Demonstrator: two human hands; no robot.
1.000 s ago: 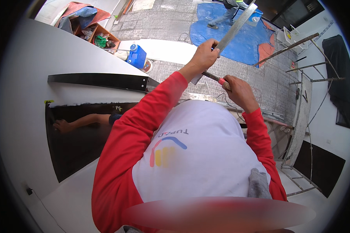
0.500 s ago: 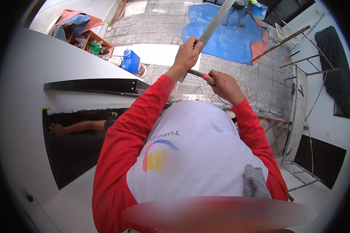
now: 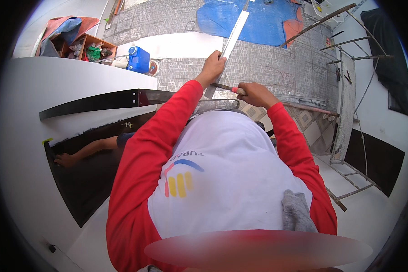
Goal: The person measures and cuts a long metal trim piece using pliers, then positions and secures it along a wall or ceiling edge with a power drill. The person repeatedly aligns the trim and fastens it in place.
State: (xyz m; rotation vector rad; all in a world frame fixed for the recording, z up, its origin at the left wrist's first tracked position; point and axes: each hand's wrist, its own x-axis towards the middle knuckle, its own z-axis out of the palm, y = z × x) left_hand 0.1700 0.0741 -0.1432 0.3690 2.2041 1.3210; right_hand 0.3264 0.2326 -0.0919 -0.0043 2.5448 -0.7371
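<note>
Well to the left of both hands, a black panel (image 3: pixel 86 186) is being touched by a co-worker's bare hand (image 3: pixel 64 160); what it may be holding cannot be told. Nearer the left hand, a black beam (image 3: pixel 99 102) is being partly hidden by a red sleeve (image 3: pixel 156 131). Ahead and to the left of the hands, cloths are being held in an orange-brown box (image 3: pixel 83 49), beside a blue container (image 3: pixel 138 59). A long metal strip (image 3: pixel 233 38) is being gripped by the closed left hand (image 3: pixel 212 68), slanting forward above a blue tarp (image 3: pixel 265 27). By the right hand (image 3: pixel 257 94), fingers curled, a dark-shafted tool (image 3: pixel 237 90) is being held, its far end lying just by the strip below the left hand; contact cannot be told. Farther right, a plank is being carried by a scaffold (image 3: pixel 348 122).
</note>
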